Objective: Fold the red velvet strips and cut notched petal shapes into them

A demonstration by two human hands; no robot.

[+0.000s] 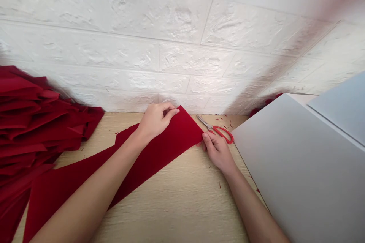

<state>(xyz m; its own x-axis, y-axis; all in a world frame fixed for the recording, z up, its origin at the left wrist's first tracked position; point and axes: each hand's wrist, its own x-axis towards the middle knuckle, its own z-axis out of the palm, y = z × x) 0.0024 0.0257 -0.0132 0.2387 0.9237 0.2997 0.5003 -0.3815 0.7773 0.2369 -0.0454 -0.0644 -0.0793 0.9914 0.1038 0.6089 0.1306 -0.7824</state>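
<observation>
Head-camera view of two bare hands working a long red felt strip (pixel 168 138) on a pale wood-grain table (pixel 176 209). The strip lies diagonally across the table, running from the lower left to a pointed end near the wall, with the left forearm lying over much of its length. The left hand (pixel 156 121) is partly closed, its fingers curled and its thumb extended along the strip's upper edge, holding the felt near the pointed end. The right hand (pixel 216 152) is also partly closed, with its fingers bent around the strip's right corner and gripping the felt there. Red-handled scissors (pixel 213 127) lie closed on the table, just beyond the right hand and touching neither hand's grip. A heap of cut red felt pieces (pixel 34 121) is piled at the left, overlapping the table edge and adjoining the lower end of the strip. Small red trimmings (pixel 219 185) are scattered over the table. A white board (pixel 296 167) stands at the right, and a white brick-textured wall (pixel 142 47) rises behind.
</observation>
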